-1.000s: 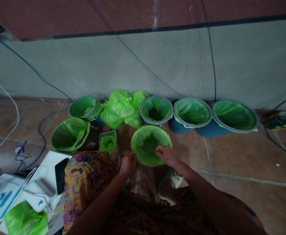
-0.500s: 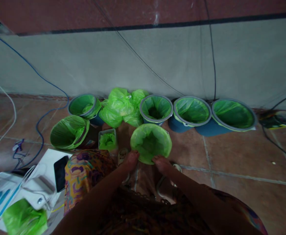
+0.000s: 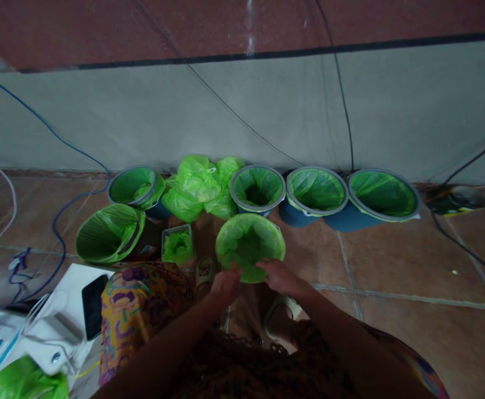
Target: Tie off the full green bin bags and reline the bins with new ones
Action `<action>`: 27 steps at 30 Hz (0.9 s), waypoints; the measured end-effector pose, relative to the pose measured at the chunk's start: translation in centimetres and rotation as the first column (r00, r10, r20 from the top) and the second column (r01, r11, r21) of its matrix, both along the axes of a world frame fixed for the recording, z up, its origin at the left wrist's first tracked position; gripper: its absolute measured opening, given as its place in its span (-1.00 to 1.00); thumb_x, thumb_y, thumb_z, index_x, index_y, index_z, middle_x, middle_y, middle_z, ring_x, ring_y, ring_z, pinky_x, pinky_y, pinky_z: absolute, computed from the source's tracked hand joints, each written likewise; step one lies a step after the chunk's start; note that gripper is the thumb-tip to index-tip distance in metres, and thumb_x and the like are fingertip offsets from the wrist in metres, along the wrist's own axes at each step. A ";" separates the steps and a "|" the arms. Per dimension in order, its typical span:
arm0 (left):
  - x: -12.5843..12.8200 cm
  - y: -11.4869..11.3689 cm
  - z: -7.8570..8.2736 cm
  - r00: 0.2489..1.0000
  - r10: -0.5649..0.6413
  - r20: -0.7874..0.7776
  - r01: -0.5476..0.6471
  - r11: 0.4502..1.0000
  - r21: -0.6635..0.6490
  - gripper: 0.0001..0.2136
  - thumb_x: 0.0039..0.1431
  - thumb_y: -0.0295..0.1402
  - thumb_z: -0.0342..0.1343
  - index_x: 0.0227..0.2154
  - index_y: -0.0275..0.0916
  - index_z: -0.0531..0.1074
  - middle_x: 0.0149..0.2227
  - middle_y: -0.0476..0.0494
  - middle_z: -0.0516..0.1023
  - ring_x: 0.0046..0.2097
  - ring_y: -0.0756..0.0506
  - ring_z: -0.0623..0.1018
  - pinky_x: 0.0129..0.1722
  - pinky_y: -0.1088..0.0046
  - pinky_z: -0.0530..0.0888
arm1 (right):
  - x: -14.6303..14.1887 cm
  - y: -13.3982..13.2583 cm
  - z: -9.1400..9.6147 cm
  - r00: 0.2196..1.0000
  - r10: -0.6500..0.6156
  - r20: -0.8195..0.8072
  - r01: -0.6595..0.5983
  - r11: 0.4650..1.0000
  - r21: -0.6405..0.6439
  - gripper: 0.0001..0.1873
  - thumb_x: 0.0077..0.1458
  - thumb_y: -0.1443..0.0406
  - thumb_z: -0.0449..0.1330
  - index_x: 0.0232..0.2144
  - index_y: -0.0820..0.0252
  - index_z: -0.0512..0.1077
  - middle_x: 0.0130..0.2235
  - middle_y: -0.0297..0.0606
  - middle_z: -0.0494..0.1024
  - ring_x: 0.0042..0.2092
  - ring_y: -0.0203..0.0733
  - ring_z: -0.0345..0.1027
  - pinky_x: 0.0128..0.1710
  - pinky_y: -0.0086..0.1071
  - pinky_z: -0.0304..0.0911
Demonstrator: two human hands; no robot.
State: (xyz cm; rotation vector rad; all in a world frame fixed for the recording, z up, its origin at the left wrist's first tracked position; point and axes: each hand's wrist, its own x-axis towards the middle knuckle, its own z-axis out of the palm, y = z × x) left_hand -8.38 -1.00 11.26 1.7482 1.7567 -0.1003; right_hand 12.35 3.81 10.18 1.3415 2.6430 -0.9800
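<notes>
Both hands are gripping the near rim of the green-lined bin on the tiled floor: left hand and right hand, fingers curled onto its edge, 3 lined bins standing behind

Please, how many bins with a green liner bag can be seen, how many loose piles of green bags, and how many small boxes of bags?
Lined bins: 6, namely the bin at the hands, the tilted bin and four by the wall.
Bag piles: 2.
Small box of bags: 1.
Total: 9.
</notes>
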 end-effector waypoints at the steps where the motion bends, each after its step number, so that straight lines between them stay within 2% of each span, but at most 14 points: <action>1: 1.1 -0.5 0.1 0.997 -0.072 -0.018 0.072 0.997 -0.005 -0.51 0.11 -0.56 0.03 0.13 -0.18 0.42 0.18 -0.33 0.44 -0.07 -0.25 0.60 -0.08 0.29 0.49 | 1.1 0.6 0.0 0.999 -0.038 0.002 0.038 0.999 0.017 -0.47 0.00 0.50 0.08 0.05 0.26 0.46 0.04 -0.07 0.55 0.12 -0.05 0.37 0.15 -0.25 0.19; 3: 3.4 -1.2 0.1 0.972 -0.219 -0.079 0.218 0.976 -0.020 -0.51 0.17 -0.51 -0.01 0.19 -0.21 0.35 0.16 -0.36 0.45 -0.11 -0.25 0.62 -0.16 0.30 0.52 | 3.3 1.6 -0.2 0.994 -0.111 0.018 0.109 0.992 0.070 -0.49 -0.02 0.53 0.05 -0.01 0.27 0.50 0.00 -0.08 0.57 0.09 -0.08 0.39 0.14 -0.26 0.20; 5: 5.3 -1.5 -0.1 0.945 -0.300 -0.129 0.298 0.954 -0.034 -0.52 0.21 -0.50 -0.06 0.21 -0.25 0.31 0.09 -0.39 0.50 -0.12 -0.24 0.62 -0.21 0.33 0.53 | 5.0 2.1 -0.8 0.989 -0.146 0.014 0.144 0.983 0.114 -0.52 -0.03 0.53 0.05 -0.06 0.29 0.52 -0.04 -0.08 0.59 0.06 -0.08 0.41 0.12 -0.26 0.22; 7: 6.3 -1.4 -0.5 0.939 -0.308 -0.151 0.306 0.951 -0.037 -0.55 0.23 -0.55 -0.11 0.17 -0.30 0.34 0.00 -0.39 0.55 -0.12 -0.22 0.62 -0.20 0.33 0.53 | 5.6 2.0 -1.6 0.995 -0.098 -0.031 0.101 0.986 0.131 -0.58 0.00 0.51 0.06 -0.10 0.28 0.53 -0.08 -0.10 0.61 0.01 -0.10 0.44 0.09 -0.27 0.25; 9: 6.5 -1.0 -0.9 0.929 -0.325 -0.175 0.322 0.946 -0.046 -0.59 0.25 -0.57 -0.15 0.10 -0.33 0.39 -0.07 -0.36 0.58 -0.11 -0.22 0.62 -0.19 0.31 0.53 | 5.1 1.5 -2.4 0.999 0.006 -0.048 0.001 0.990 0.140 -0.66 0.03 0.49 0.07 -0.18 0.26 0.55 -0.16 -0.14 0.63 -0.06 -0.13 0.46 0.04 -0.28 0.27; 12: 6.0 -0.6 -1.4 0.913 -0.359 -0.194 0.354 0.933 -0.062 -0.65 0.27 -0.57 -0.15 0.01 -0.35 0.44 -0.11 -0.35 0.59 -0.10 -0.22 0.61 -0.17 0.29 0.54 | 3.3 0.7 -3.3 0.992 0.103 0.072 -0.113 0.980 0.161 -0.74 0.07 0.48 0.08 -0.31 0.24 0.57 -0.25 -0.15 0.62 -0.10 -0.10 0.44 0.04 -0.21 0.25; 16: 5.5 -0.4 -1.6 0.889 -0.405 -0.214 0.398 0.914 -0.080 -0.66 0.27 -0.56 -0.14 0.01 -0.35 0.43 -0.08 -0.36 0.58 -0.09 -0.22 0.61 -0.16 0.28 0.54 | 1.9 0.3 -3.8 0.978 0.096 0.187 -0.129 0.977 0.171 -0.74 0.11 0.50 0.07 -0.34 0.29 0.57 -0.26 -0.10 0.60 -0.08 -0.04 0.43 0.19 -0.05 0.10; 20: 4.7 -0.1 -1.6 0.856 -0.466 -0.225 0.456 0.885 -0.097 -0.69 0.24 -0.56 -0.09 -0.03 -0.35 0.45 -0.16 -0.32 0.59 -0.15 -0.21 0.62 -0.23 0.32 0.53 | 1.8 0.0 -3.8 0.958 0.104 0.267 -0.152 0.974 0.166 -0.72 0.13 0.51 0.05 -0.32 0.29 0.56 -0.24 -0.09 0.60 -0.06 -0.05 0.41 0.30 -0.01 -0.10; 23: 2.7 0.5 -1.6 0.826 -0.520 -0.219 0.514 0.853 -0.087 -0.71 0.22 -0.54 -0.05 -0.06 -0.33 0.47 -0.17 -0.29 0.59 -0.22 -0.20 0.62 -0.29 0.34 0.51 | 1.6 -0.7 -3.1 0.964 0.112 0.240 -0.156 0.973 0.170 -0.70 0.13 0.49 0.05 -0.21 0.27 0.54 -0.15 -0.06 0.58 0.05 -0.01 0.35 0.30 0.03 -0.13; 27: -0.9 1.8 -1.8 0.795 -0.571 -0.202 0.579 0.815 -0.026 -0.75 0.16 -0.58 -0.01 -0.19 -0.29 0.51 -0.23 -0.23 0.58 -0.28 -0.14 0.59 -0.32 0.38 0.46 | 1.3 -0.9 -1.4 0.990 0.072 0.121 -0.089 0.985 0.146 -0.50 0.02 0.51 0.08 0.03 0.24 0.45 0.05 -0.05 0.51 0.17 0.00 0.27 0.27 0.00 -0.04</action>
